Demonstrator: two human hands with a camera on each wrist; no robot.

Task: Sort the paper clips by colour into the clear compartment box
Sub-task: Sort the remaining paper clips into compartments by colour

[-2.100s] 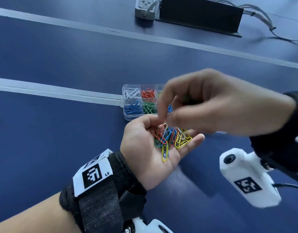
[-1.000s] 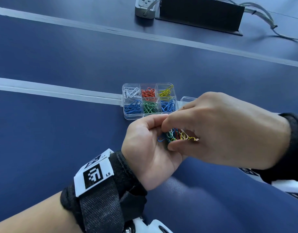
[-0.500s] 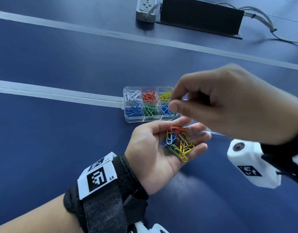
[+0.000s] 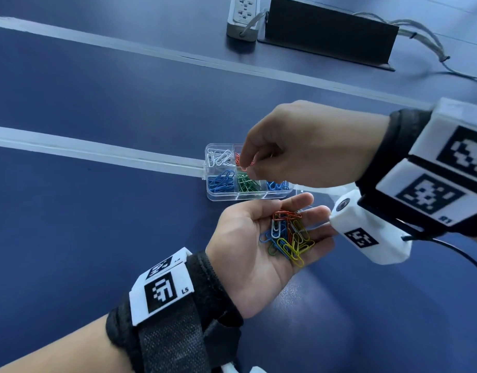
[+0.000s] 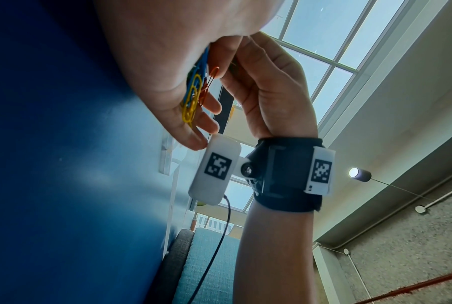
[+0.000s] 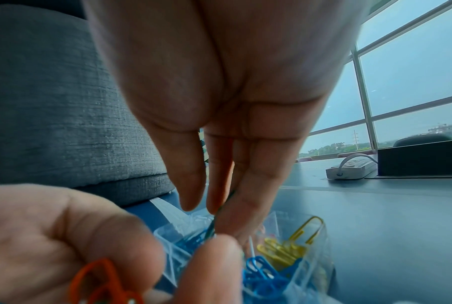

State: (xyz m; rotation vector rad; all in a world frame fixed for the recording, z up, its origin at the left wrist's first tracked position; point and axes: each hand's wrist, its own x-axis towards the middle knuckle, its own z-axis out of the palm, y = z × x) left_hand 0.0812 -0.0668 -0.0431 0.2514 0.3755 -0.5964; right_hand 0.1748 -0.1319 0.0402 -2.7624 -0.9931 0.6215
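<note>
L hand (image 4: 248, 238), palm up, fingers relaxed, cradles mixed paper clips (image 4: 287, 235). R hand (image 4: 307, 149) over clear compartment box (image 4: 221, 196) pinches a green clip (image 6: 215, 221).

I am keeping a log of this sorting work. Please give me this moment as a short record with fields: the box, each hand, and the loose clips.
box: clear compartment box on the blue table, lid open, clips sorted by colour inside
left hand: left hand palm up just in front of the box, carrying mixed clips
loose clips: pile of clips in red, white, blue, green and yellow
right hand: right hand above the box, fingertips pinching a thin greenish clip over the green section
</note>
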